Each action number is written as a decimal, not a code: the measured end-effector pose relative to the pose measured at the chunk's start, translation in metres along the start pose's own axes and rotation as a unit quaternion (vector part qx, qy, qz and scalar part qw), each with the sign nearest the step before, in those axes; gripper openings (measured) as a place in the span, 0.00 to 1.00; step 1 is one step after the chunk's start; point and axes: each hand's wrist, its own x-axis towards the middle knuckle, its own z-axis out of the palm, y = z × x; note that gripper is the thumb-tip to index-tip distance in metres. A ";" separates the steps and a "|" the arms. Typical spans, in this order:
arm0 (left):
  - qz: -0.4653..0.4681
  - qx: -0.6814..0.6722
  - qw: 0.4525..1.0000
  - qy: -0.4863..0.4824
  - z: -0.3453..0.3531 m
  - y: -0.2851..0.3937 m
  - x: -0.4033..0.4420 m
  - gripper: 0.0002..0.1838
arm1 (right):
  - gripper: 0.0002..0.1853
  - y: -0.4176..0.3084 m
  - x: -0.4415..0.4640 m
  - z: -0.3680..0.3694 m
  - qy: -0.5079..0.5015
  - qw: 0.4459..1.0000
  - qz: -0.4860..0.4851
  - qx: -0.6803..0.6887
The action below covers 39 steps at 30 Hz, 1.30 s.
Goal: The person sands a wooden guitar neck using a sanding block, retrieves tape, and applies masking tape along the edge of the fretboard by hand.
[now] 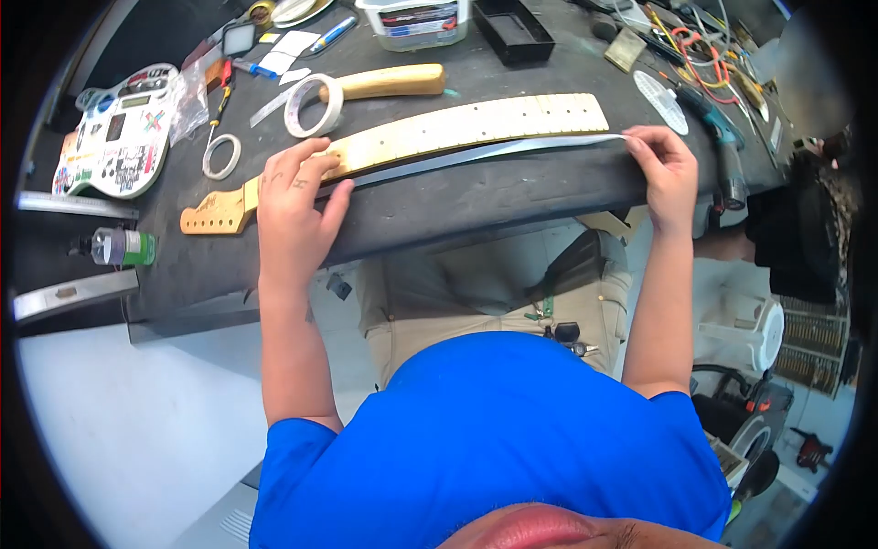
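A pale wooden guitar neck (pixel 476 122) lies across the dark workbench, its headstock (pixel 212 212) at the left. Along the neck's near edge runs a long whitish strip of tape (pixel 485 152). My right hand (pixel 660 163) pinches the strip's right end, just beyond the neck's wide end. Over the neck near the headstock rests my left hand (pixel 300 192), fingers on the wood and thumb apart by the strip's left end. What it grips there, if anything, is partly hidden. Behind the neck a roll of white tape (pixel 314 105) leans by a curved wooden piece (pixel 389 81).
A stickered guitar body (pixel 117 131), a small tape roll (pixel 221 156) and a green-labelled bottle (pixel 123 246) are at the left. A clear tub (pixel 416 23) and black tray (pixel 514 30) stand behind. A teal power tool (pixel 718 137) and cables (pixel 709 59) lie at the right.
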 end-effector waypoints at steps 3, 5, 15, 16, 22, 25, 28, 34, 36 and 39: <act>-0.005 0.001 1.000 0.014 -0.006 -0.015 -0.018 0.15 | 0.04 0.016 0.002 -0.020 -0.021 0.991 -0.019 0.127; -0.006 -0.005 1.000 0.017 -0.008 -0.021 -0.021 0.14 | 0.05 0.011 -0.001 -0.025 -0.021 0.991 -0.009 0.133; -0.167 -0.085 0.981 0.055 -0.038 -0.018 -0.043 0.10 | 0.04 -0.074 -0.034 -0.063 -0.012 0.997 -0.052 -0.054; -0.188 -0.107 0.976 0.034 -0.041 -0.011 -0.043 0.10 | 0.04 -0.085 -0.039 -0.071 -0.018 0.994 -0.058 -0.086; 0.071 -0.268 0.959 -0.054 -0.011 0.078 0.026 0.18 | 0.06 -0.154 -0.065 -0.069 -0.051 0.977 -0.185 -0.094; 0.164 -0.401 0.893 -0.120 0.015 0.149 0.060 0.28 | 0.08 -0.177 -0.070 -0.055 -0.093 0.962 -0.242 -0.089; 0.172 -0.576 0.740 -0.300 0.030 0.197 0.074 0.32 | 0.10 -0.193 -0.077 -0.056 -0.098 0.951 -0.269 -0.121; 0.123 -0.604 0.689 -0.382 0.031 0.181 0.057 0.18 | 0.13 -0.198 -0.102 -0.091 -0.031 0.958 -0.260 -0.118; 0.073 -0.590 0.716 -0.365 0.018 0.165 0.042 0.15 | 0.14 -0.197 -0.106 -0.104 -0.020 0.958 -0.255 -0.129; 0.014 -0.520 0.802 -0.294 -0.010 0.136 0.022 0.14 | 0.14 -0.187 -0.102 -0.131 -0.033 0.962 -0.247 -0.110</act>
